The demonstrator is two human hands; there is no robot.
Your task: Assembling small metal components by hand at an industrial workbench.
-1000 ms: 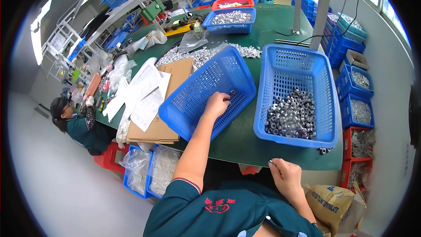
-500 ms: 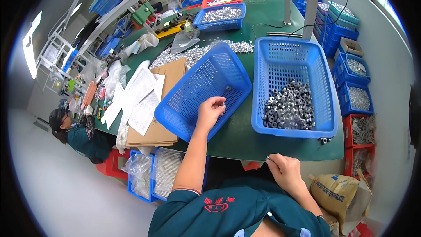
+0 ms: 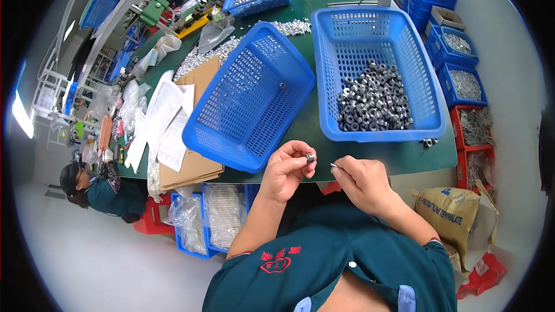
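Note:
My left hand (image 3: pixel 283 173) pinches a small metal ring-shaped part (image 3: pixel 310 157) between thumb and fingers, just in front of the near rim of a tilted blue basket (image 3: pixel 199 141). Close beside it, my right hand (image 3: pixel 367 184) is closed on a thin, light-tipped tool (image 3: pixel 333 165); most of it is hidden by the fingers. The tip points toward the metal ring without touching it. A second blue basket (image 3: pixel 381 136), to the right, holds a heap of similar dark metal rings (image 3: pixel 373 101). One small part (image 3: pixel 281 85) shows inside the left basket.
Loose shiny metal pieces (image 3: pixel 193 60) lie on the green table (image 3: pixel 399 162) behind the left basket. Papers (image 3: pixel 173 133) rest on flat cardboard (image 3: pixel 199 167). Stacked bins (image 3: pixel 462 72) stand at right, above a sack (image 3: pixel 448 214). Another person (image 3: pixel 104 188) works at far left.
My left hand has come back from over the left basket, holding the metal ring near my right hand. My right hand has turned its tool toward it. The view has shifted.

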